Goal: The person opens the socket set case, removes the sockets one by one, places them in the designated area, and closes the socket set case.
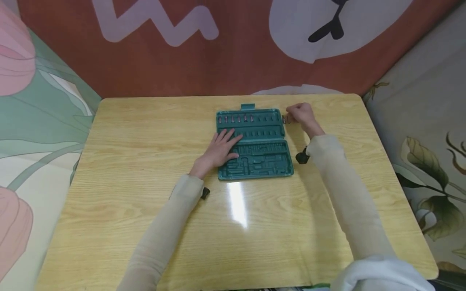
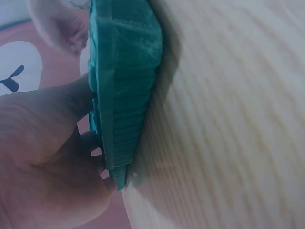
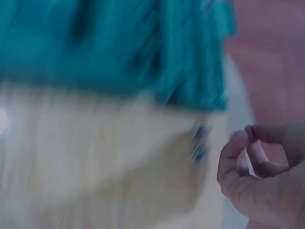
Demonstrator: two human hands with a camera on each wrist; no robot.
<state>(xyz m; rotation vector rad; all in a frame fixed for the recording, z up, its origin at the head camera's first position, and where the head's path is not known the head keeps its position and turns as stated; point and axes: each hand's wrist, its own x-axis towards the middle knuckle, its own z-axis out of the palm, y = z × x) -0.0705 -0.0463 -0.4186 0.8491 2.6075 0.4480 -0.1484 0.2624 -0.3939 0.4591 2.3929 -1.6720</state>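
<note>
A green plastic case (image 1: 255, 139) lies opened out on the table, its two halves flat and a latch at the far edge. Several small metal pieces (image 1: 239, 119), like screwdriver bits, stand in the far row's left part. My left hand (image 1: 220, 148) rests spread over the case's left side; the left wrist view has the palm (image 2: 43, 157) beside the case's edge. Beyond the case's far right corner is my right hand (image 1: 301, 114), fingers curled and thumb near the index fingertip; nothing shows between them. Two similar small pieces (image 3: 198, 153) stand on the table near it.
The wooden table (image 1: 145, 194) reaches to a red-brown wall (image 1: 236, 68) at its far edge. Patterned walls stand on both sides. Dark wrist cameras are strapped under both sleeves (image 1: 335, 173). The right wrist view is blurred.
</note>
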